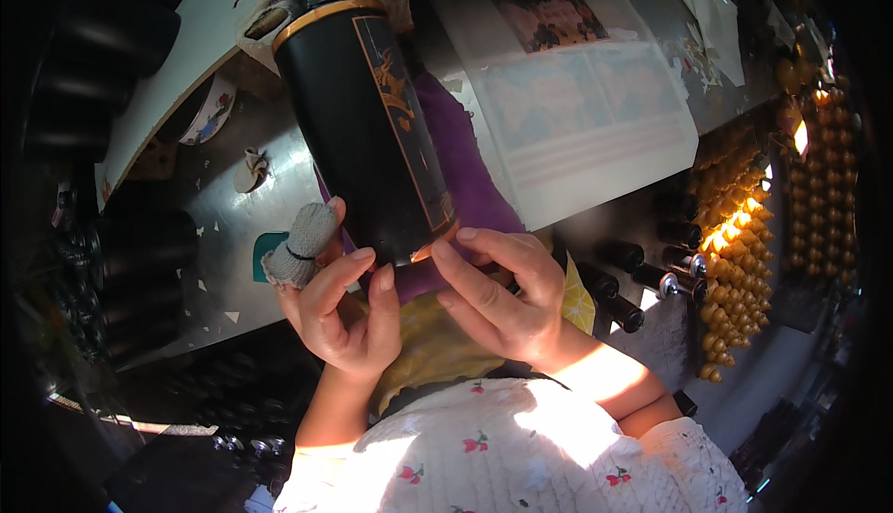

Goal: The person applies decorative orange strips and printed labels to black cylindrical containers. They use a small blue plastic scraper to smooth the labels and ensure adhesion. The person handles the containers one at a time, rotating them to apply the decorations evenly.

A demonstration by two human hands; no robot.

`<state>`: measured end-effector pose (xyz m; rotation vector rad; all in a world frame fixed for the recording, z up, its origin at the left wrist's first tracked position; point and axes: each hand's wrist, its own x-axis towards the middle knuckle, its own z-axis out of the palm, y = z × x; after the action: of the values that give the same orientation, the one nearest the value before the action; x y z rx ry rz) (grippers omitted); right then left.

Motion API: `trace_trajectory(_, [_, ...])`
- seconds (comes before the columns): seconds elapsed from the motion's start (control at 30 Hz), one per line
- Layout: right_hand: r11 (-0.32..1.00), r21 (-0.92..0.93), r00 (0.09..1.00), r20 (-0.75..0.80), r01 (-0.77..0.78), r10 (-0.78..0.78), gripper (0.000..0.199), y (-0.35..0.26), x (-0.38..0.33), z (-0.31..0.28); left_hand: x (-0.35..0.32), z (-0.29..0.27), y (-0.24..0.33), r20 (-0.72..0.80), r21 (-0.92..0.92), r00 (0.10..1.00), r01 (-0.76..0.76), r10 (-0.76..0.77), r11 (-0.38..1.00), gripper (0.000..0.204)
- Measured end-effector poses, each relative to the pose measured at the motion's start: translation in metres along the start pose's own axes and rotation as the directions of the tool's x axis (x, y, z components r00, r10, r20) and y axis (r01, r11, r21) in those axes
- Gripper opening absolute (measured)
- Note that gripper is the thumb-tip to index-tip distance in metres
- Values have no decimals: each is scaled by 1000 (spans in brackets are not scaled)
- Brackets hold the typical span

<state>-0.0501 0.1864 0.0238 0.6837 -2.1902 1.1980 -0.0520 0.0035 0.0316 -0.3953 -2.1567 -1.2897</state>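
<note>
A large black cylindrical bottle [349, 132] lies slanted before me, its neck end resting on pale cloth. It carries a gold-outlined picture panel and a gold band at the far end. At its near end, the fingertips of my right hand [512, 294] press a gold strip [422, 253] against the edge. My left hand [349, 322] is beside that end, thumb and forefinger apart with nothing visible between them. Grey knitted cloth [312, 234], tied with a dark band, covers one of its fingers. Purple cloth [465, 159] lies under the bottle.
A sheet with printed pictures [595, 132] lies to the right on the metal table [270, 239]. A patterned bowl [209, 113] and a crumpled scrap [251, 171] are at left. Several dark bottles [623, 280] and stacked gold pieces [735, 290] stand at right.
</note>
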Motion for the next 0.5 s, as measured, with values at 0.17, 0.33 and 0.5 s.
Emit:
trace_trajectory(0.17, [999,4,999,14,-45,45,53,-7,8,-3,1,1,0,-9,-29,1000,-8,8,1000,24])
trace_trajectory(0.33, [999,14,998,29,-53,52,53,-9,13,-3,1,2,0,-18,-43,1000,-12,12,999,24])
trace_trajectory(0.5, [999,33,999,34,14,-15,57,-7,14,5,3,2,0,-3,-23,999,-36,36,999,26])
